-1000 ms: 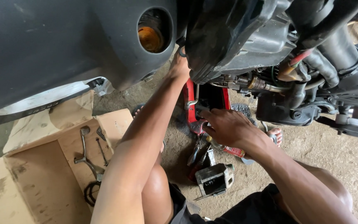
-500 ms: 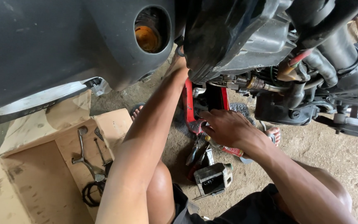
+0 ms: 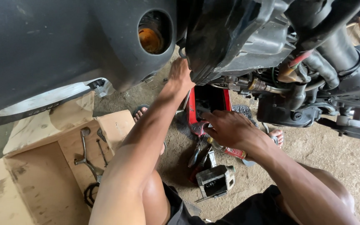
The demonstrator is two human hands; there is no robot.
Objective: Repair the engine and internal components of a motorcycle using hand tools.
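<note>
My left hand (image 3: 181, 76) reaches up to the lower edge of a black underbody panel (image 3: 230, 37) of a raised car, and its fingertips are hidden behind that edge. Lower down, my right hand (image 3: 226, 128) hangs with fingers spread over a red floor jack (image 3: 193, 111) and a heap of hand tools (image 3: 203, 156) on the ground. A red-handled tool (image 3: 235, 152) lies just under my right wrist. Nothing shows in that hand.
A flattened cardboard box (image 3: 42, 175) lies at the left with a metal wrench (image 3: 84, 152) on it. A small grey boxy part (image 3: 215, 181) sits on the dirt floor. A dark bumper with a round fog-lamp hole (image 3: 153, 35) and engine parts (image 3: 296, 96) hang overhead. Sandalled feet (image 3: 276, 135) rest near the jack.
Both hands stay almost where they were. My right hand has sunk slightly toward the tools by the jack, and the view has shifted a little.
</note>
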